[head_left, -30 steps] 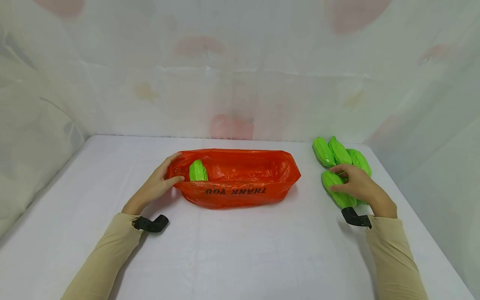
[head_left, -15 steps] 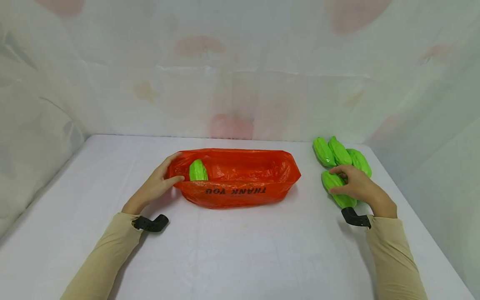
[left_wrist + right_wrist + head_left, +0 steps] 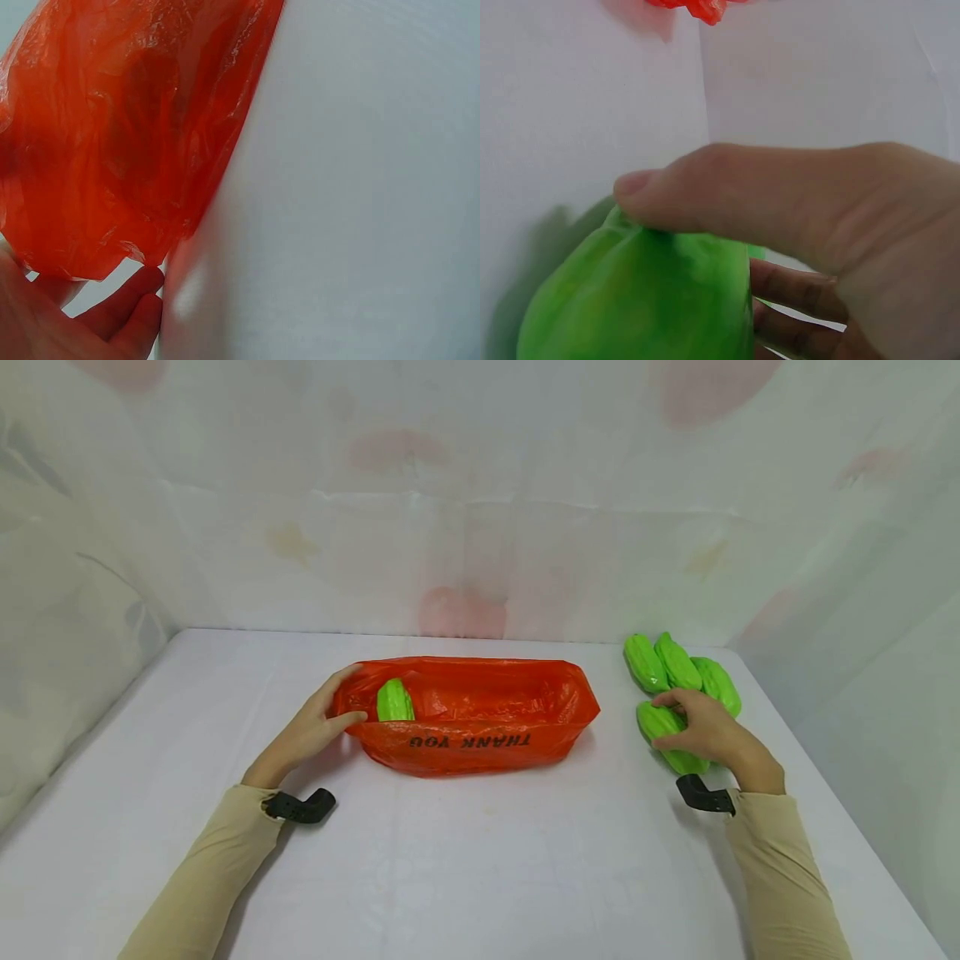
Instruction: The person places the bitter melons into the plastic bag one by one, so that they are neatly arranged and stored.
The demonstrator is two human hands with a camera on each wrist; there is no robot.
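A red plastic bag (image 3: 468,747) with THANK YOU printed on it lies with its mouth spread wide. My left hand (image 3: 313,724) holds its left end, thumb and fingers at the rim; in the left wrist view, curled fingers (image 3: 139,319) touch the bag's edge. Inside the bag, at the left, sits a ridged bright-green gourd (image 3: 395,701). At the right, my right hand (image 3: 705,729) grips another green gourd (image 3: 660,723), its thumb (image 3: 697,187) across one end and its fingers along the far side. Whether this gourd still touches the table is unclear.
Several more green gourds (image 3: 677,662) lie just beyond my right hand, near the table's back right corner. The white table (image 3: 480,860) ends against a pale patterned cloth (image 3: 570,543) behind and at both sides. Each wrist carries a black camera mount (image 3: 302,807).
My right hand has shifted slightly left, and the gourd in its grip has moved with it. My left hand and the bag look almost unchanged.
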